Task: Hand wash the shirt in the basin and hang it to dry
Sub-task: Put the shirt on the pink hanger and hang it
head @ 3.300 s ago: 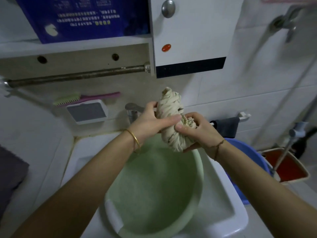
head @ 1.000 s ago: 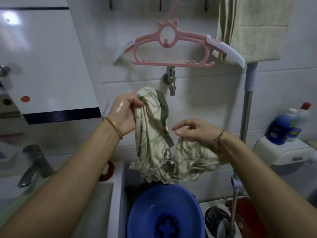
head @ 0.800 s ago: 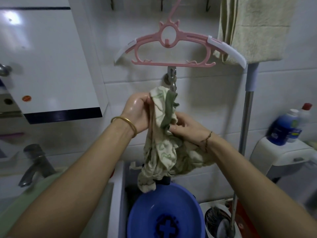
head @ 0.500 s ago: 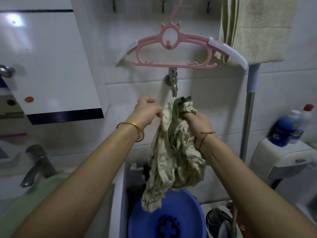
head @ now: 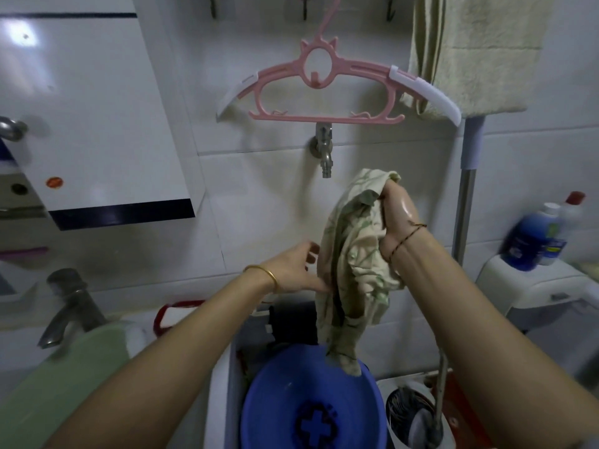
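Our left hand (head: 291,270) has let go — fingers loose beside the shirt (head: 350,260). Our right hand (head: 397,218) alone grips its top; hanging seems next.

Metal wall tap (head: 325,150) at centre, beige towel (head: 470,53) hanging upper right. Blue detergent bottle (head: 531,238) on a white ledge (head: 534,286) at right. Chrome sink faucet (head: 69,306) lower left.

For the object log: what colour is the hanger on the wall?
The hanger is pink with white tips; head view shows it.
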The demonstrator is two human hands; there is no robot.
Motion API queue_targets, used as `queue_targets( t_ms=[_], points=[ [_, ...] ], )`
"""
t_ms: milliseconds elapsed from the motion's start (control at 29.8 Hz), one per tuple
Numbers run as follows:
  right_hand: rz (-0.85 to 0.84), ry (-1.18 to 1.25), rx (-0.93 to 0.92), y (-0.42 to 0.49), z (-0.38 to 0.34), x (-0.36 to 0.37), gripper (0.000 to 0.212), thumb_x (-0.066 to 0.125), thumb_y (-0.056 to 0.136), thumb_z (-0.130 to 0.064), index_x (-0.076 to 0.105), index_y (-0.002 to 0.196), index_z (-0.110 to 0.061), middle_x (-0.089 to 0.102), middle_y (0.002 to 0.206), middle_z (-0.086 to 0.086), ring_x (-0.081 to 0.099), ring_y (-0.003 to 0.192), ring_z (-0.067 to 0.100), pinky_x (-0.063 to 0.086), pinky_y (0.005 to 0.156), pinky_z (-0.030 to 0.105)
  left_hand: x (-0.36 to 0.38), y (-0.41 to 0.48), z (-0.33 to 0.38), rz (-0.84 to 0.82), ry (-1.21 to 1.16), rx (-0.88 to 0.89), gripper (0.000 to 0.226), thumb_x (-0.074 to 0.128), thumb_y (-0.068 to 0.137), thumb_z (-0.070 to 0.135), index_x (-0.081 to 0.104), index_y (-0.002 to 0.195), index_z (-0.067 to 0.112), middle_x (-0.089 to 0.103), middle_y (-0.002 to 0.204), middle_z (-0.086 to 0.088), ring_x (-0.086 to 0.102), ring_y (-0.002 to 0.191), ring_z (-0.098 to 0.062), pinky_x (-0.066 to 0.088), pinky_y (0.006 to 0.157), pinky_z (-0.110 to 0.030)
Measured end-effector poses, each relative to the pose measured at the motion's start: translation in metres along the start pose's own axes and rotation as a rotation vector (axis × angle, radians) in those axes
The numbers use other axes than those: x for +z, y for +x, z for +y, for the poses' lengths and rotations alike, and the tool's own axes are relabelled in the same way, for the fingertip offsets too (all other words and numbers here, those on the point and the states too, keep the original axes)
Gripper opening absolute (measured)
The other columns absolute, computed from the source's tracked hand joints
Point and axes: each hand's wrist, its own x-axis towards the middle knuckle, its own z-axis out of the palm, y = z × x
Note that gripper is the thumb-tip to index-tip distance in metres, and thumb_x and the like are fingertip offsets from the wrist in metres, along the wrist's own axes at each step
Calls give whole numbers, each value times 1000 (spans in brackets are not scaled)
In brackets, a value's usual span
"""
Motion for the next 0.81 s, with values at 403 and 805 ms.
queue_targets(
  t_ms=[403,805],
  points=[
    [312,-613,-182,9,-7,-38,23,52,82,-25,64,87,-6,65,85,7,62,84,26,52,83,35,-49,-10,11,361,-790,-162,24,36,94,3,53,82,15,57,70,-8,56,57,-17,50,46,-25],
    [359,-270,-220,21,-25,-43,25,55,75,-28,62,86,-6,61,85,12,57,78,28,48,72,34,-108,-31,36,275,-161,47,42,77,73,8,52,104,21,61,82,-8,59,69,-24,52,71,-38]
  ],
)
